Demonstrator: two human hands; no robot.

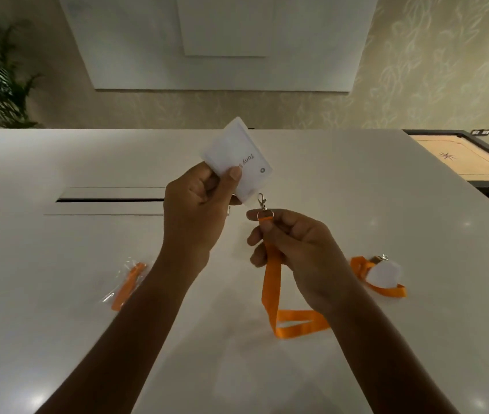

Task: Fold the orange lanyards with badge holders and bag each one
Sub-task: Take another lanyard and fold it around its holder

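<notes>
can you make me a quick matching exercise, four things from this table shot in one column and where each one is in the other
Things
1. badge holder
2. lanyard strap
3. bagged lanyard
4. loose lanyard with badge

Places
A. lying on the table, right side
B. pinched near its clip by the right hand
C. held up by the left hand
D. lying on the table, left side, in clear plastic

Pairs: 1-C, 2-B, 3-D, 4-A
</notes>
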